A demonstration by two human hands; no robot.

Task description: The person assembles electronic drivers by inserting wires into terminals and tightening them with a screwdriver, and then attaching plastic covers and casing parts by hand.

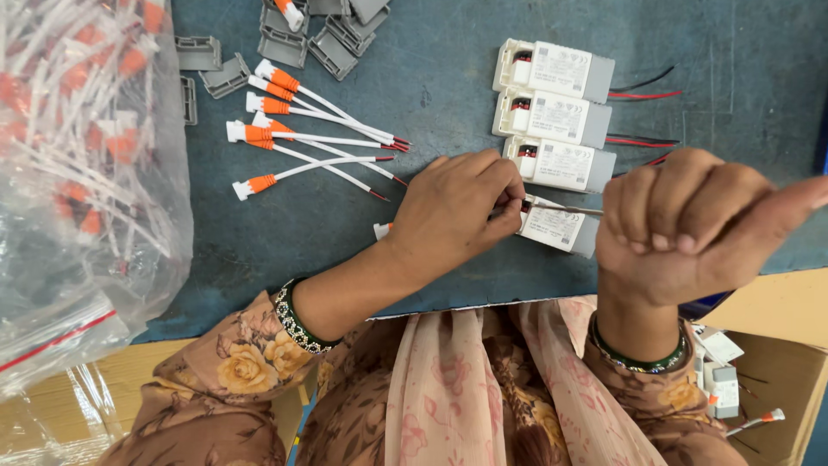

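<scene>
Four white boxes with red and black wires lie on the blue table point(431, 78). The big plastic bag point(78, 173) of spare white wires sits far to the side. Her left hand point(457, 211) pinches the nearest white box point(556, 229) at its end. Her right hand point(681, 224) is a closed fist around a thin metal tool point(565, 208) poking into that box. I think the tool could slip and jab her fingers, because they sit so close to its tip.
</scene>
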